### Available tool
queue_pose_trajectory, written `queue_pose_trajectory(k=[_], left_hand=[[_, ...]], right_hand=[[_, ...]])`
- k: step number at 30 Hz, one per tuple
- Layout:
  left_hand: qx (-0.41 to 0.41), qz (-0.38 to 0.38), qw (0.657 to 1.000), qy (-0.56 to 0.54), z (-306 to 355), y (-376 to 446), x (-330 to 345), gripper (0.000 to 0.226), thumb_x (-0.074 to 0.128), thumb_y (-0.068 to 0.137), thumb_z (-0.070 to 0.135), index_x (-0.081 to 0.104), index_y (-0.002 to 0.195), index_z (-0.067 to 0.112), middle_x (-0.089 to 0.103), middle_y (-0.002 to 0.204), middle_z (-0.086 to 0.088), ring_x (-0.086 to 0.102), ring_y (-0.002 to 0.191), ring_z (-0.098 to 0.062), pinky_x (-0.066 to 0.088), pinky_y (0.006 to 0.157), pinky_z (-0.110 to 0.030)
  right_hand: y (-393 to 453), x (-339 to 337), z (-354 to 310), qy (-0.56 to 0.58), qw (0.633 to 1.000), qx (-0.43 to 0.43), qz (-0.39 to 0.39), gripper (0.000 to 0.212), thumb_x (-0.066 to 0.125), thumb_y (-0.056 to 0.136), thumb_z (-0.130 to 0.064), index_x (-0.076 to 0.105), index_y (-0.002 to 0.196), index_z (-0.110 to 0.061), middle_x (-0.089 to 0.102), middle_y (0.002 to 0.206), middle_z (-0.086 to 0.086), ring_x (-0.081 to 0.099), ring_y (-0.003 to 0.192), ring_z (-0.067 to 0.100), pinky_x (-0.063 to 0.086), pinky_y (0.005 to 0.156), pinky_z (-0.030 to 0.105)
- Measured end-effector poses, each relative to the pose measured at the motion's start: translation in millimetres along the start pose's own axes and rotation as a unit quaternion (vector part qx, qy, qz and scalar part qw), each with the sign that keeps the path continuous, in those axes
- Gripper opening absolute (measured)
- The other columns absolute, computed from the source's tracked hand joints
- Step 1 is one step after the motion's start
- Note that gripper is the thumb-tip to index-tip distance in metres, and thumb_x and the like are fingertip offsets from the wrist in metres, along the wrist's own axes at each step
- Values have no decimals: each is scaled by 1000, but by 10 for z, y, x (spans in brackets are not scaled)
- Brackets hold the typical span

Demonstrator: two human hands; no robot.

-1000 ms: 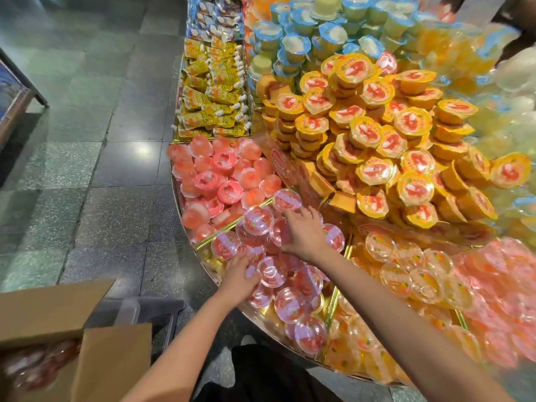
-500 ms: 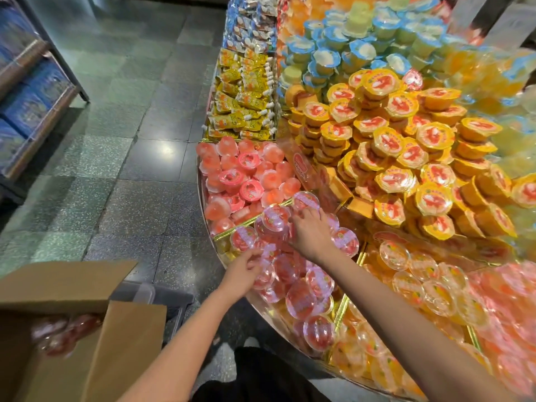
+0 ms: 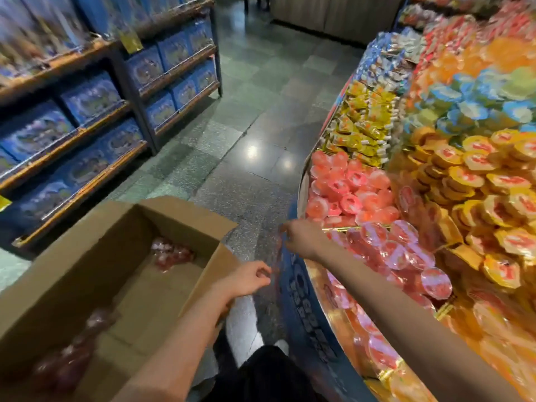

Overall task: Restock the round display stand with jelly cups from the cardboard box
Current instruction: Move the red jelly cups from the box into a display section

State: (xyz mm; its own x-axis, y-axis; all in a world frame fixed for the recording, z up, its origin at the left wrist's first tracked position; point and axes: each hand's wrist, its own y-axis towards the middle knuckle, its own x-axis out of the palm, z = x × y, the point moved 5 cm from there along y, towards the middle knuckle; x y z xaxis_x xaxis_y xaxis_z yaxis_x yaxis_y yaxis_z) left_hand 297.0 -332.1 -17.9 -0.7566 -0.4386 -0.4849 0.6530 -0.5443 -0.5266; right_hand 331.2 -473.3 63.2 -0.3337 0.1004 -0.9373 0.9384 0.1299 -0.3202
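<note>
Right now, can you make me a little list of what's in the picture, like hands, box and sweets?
left hand: fingers loosely curled, holding nothing I can make out, just beside the box flap
right hand: at the stand's edge, grip blurred
cardboard box: open, red jelly cups inside
display stand: round, heaped with sweets
nearest sweets: clear red-lidded cups

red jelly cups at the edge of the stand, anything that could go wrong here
The red-lidded jelly cups are heaped loosely right at the round stand's rim, and the right hand hovers at that edge, so a brush might knock some to the floor. The left hand is near the cardboard box's flap; catching it could tip the box.
</note>
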Motion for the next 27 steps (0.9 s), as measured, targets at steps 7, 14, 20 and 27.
queue_pose_trajectory(k=[7, 14, 20, 27], left_hand=[[-88, 128, 987, -44, -1267, -1084, -430, 33, 58, 94, 15, 58, 126, 6, 63, 105, -7, 59, 97, -18, 41, 80, -16], [-244, 280, 928, -31, -2556, -2337, -400, 35, 52, 95, 23, 59, 129, 20, 62, 128, -4, 57, 118, -22, 42, 100, -31], [-324, 555, 751, -155, -3322, -3228, -141, 36, 67, 84, 5, 64, 120, 7, 58, 125, -17, 49, 122, -35, 33, 108, -40], [-318, 659, 570, -374, -3831, -3296, 141, 52, 50, 99, 19, 33, 148, 12, 30, 155, -4, 24, 144, -16, 15, 114, -22]], right_hand=[[308, 270, -1502, -9, 988, -138, -75, 36, 54, 93, -27, 57, 127, -17, 64, 120, 9, 57, 112, 29, 47, 83, 36], [387, 820, -2955, -47, 954, -254, -150, 37, 58, 88, -22, 59, 124, -18, 63, 119, 7, 56, 115, 26, 44, 81, 28], [446, 1418, -3875, -52, 922, -318, -216, 42, 64, 88, -22, 56, 128, -10, 62, 121, 10, 57, 113, 27, 47, 85, 31], [756, 2482, -4539, -19, 904, -294, -310, 58, 69, 86, -21, 46, 138, -11, 55, 134, 11, 54, 120, 25, 41, 89, 23]])
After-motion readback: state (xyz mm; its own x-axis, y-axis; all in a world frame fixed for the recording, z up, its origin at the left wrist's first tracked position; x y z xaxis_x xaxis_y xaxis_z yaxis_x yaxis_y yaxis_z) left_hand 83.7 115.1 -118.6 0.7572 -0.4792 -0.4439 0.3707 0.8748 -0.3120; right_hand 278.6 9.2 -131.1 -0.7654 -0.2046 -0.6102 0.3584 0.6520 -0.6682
